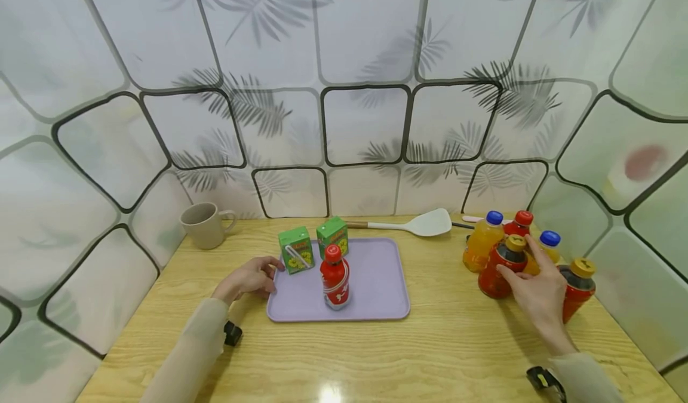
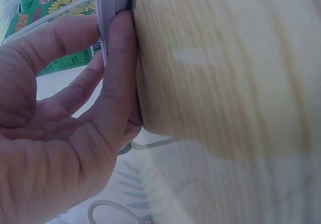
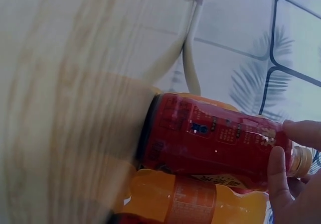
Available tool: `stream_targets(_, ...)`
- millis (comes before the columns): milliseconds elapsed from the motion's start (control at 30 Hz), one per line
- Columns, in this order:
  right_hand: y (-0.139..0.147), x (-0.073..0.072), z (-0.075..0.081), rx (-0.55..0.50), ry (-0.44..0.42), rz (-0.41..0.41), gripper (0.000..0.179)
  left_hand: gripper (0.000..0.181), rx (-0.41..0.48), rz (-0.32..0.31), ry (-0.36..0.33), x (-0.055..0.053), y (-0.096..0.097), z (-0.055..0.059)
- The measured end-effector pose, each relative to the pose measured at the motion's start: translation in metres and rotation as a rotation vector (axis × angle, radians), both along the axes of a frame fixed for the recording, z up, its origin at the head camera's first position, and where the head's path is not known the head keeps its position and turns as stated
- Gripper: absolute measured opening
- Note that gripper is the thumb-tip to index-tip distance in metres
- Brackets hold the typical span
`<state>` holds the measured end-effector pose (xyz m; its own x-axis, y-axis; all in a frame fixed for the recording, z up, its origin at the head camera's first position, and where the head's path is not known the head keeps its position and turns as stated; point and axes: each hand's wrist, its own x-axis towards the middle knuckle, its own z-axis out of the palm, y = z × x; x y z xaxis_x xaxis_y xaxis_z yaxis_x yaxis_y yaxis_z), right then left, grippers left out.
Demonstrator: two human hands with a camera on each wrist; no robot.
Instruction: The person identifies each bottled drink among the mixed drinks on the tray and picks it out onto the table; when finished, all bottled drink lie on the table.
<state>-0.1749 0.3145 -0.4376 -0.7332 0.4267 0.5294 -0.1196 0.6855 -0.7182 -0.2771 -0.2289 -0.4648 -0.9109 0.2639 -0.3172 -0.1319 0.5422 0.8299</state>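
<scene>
At the left edge of a lilac tray [image 1: 376,283], my left hand [image 1: 248,280] pinches the rim between thumb and fingers. On the tray stand two green drink cartons, one with a straw [image 1: 297,251] and one behind it [image 1: 334,236], plus a red-capped bottle [image 1: 335,280]. Over on the right, my right hand [image 1: 540,298] holds a dark red bottle with a gold cap [image 1: 495,274] near its neck. The right wrist view shows thumb and fingertips around the upper end of this red bottle [image 3: 215,138], its base close to the table.
Around the held bottle stand orange drink bottles with blue caps [image 1: 480,245], another red-capped bottle [image 1: 520,224] and a second gold-capped bottle [image 1: 577,286]. A white spatula [image 1: 430,222] lies behind the tray. A beige mug [image 1: 204,227] stands at the back left, near the curtain [image 1: 365,128].
</scene>
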Motion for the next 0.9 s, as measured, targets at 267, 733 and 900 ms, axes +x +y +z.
stream_targets(267,-0.001,0.001,0.005,-0.118,0.125,-0.01,0.05,0.052,-0.003,0.006,-0.006,-0.001,-0.001,-0.001)
stream_targets(733,-0.01,0.002,0.006,-0.268,0.117,0.063,0.029,0.052,0.003,-0.012,-0.008,0.0,0.0,-0.002)
stream_targets(900,-0.022,0.0,0.005,-0.323,0.001,0.166,0.029,0.053,-0.001,-0.014,0.007,0.002,0.001,0.002)
